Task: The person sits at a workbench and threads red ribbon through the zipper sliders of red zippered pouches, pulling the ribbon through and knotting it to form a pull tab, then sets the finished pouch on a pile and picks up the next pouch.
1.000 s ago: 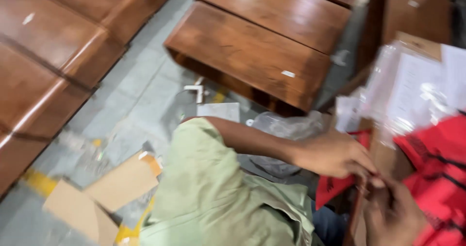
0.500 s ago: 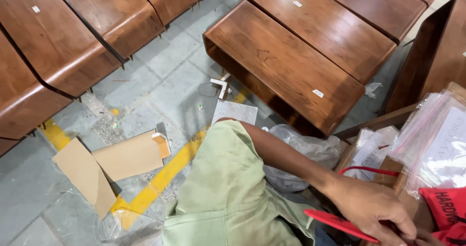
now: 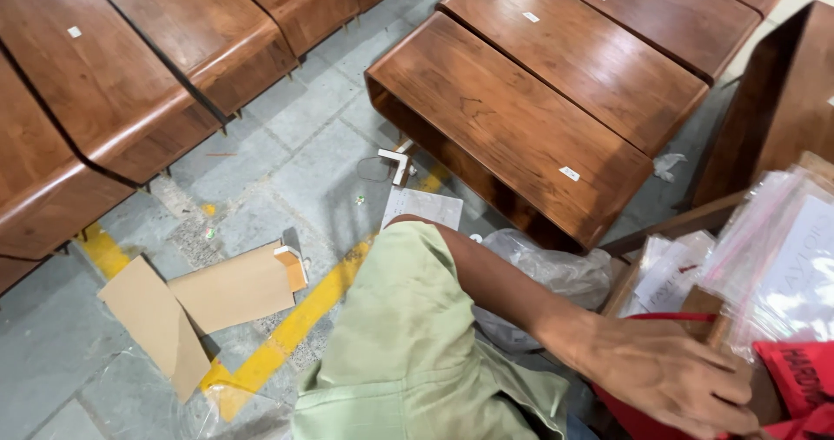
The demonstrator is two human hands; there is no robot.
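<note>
Reaching w/ left hand (image 3: 669, 379) to 4 o'clock, fingers spread open, palm down on red fabric (image 3: 795, 370) in box, prob. to pin it. Right hand not visible. Clear plastic bags (image 3: 773, 266) above at 3 o'clock; cardboard (image 3: 200, 305) on floor at 8.

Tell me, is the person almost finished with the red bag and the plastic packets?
Probably not. Nothing looks finished: the clear plastic packets lie piled at the right, and cardboard pieces lie scattered on the floor. In hand: the left hand presses on the red bag. The right hand is out of view. Left, it seems: sorting the packets and picking up the cardboard.
</note>
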